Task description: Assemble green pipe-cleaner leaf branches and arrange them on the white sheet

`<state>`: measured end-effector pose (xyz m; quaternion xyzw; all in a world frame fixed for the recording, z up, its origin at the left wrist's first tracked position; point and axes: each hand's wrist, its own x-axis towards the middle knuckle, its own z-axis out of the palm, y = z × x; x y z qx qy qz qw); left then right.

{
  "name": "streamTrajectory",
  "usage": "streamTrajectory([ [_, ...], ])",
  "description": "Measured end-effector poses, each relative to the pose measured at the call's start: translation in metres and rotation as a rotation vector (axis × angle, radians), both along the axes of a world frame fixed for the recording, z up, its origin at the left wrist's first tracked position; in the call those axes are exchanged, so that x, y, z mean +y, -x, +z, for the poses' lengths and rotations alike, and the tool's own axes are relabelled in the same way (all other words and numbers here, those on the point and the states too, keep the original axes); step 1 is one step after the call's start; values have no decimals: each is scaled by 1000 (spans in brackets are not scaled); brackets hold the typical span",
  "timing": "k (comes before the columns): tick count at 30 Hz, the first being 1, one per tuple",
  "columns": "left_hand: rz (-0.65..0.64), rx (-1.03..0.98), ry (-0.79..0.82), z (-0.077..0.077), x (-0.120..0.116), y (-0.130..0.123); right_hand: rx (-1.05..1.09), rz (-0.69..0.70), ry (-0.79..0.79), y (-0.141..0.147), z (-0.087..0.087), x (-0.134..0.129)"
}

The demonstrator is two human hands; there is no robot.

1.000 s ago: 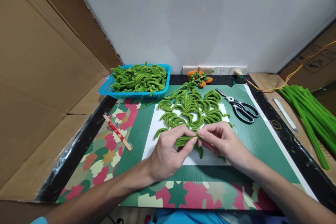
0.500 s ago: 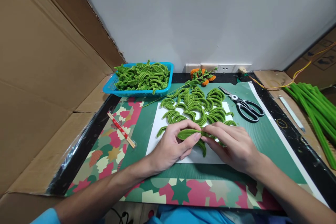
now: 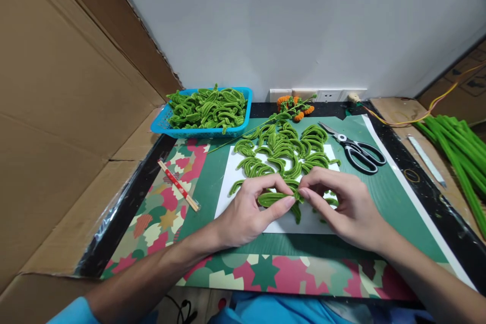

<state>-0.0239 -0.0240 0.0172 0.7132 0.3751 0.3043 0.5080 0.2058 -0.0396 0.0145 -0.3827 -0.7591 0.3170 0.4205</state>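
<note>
Between my hands is a fuzzy green pipe-cleaner leaf [image 3: 270,199], held above a white sheet of paper [image 3: 233,212]. My left hand [image 3: 254,207] pinches it near its right end, thumb and forefinger closed together. At that same end, the thumb and forefinger of my right hand [image 3: 339,202] are pinched on its tip. Just beyond my fingers, several curved green pipe-cleaner leaves [image 3: 283,149] lie in clusters on the paper. My fingers partly hide the leaf's right end.
A blue basket [image 3: 201,132] full of green pieces stands back left. Scissors [image 3: 357,151] lie right of the paper, wrapped chopsticks [image 3: 178,186] left. Orange pipe-cleaner flowers [image 3: 299,116] lie at the back. Green pipe cleaners [image 3: 455,147] and a white pen-like tool [image 3: 427,161] are far right.
My right hand has turned and its fingers now arch more, pinching the leaf's right end. My left hand keeps its hold. The view has shifted slightly.
</note>
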Motion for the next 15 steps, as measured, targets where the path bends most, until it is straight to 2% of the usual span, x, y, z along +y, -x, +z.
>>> streamTrajectory([
  [4,-17,20,-68,-4,0,0,77,-15,207,2,-1,-2],
  [11,18,24,-171,-9,-1,-3,119,-9,349,5,2,0],
  [13,37,17,-136,-7,-2,-2,111,5,349,5,2,0],
  [15,55,-14,-2,-5,-2,-2,70,-2,245,5,1,0],
])
